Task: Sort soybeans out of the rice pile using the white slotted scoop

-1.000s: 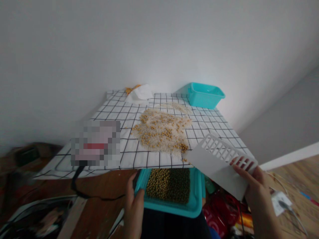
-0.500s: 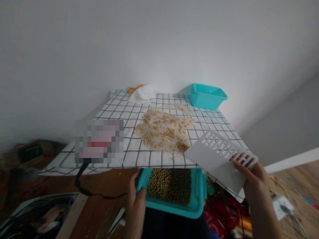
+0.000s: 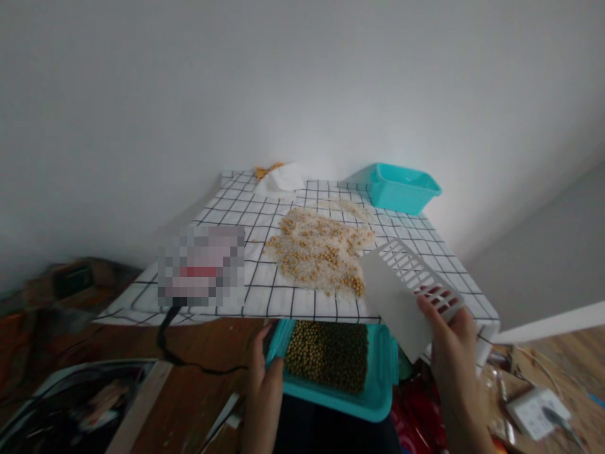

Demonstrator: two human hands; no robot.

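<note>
Below the table's front edge, my left hand (image 3: 265, 372) grips the left rim of a turquoise plastic basin (image 3: 338, 403). Yellow soybeans (image 3: 305, 350) fill the basin's left part and dark green beans (image 3: 350, 359) its right part. My right hand (image 3: 447, 328) is closed on the slotted end of a flat white plastic scraper (image 3: 394, 293). The scraper is tilted, its plain edge beside a spread pile of pale grains mixed with soybeans (image 3: 321, 252) on the table. A small cluster of soybeans (image 3: 354, 285) lies at the pile's near right corner.
A second turquoise bin (image 3: 404, 189) stands at the back right of the checked tablecloth (image 3: 265, 302). White tissue (image 3: 283, 181) lies at the back left. A blurred-out item (image 3: 203, 261) with a black cable is at the left. A power strip (image 3: 539, 413) rests at the lower right.
The scraper in my right hand has shifted left relative to the table and turned slightly. The view has swung a little left. My left hand keeps its hold on the basin.
</note>
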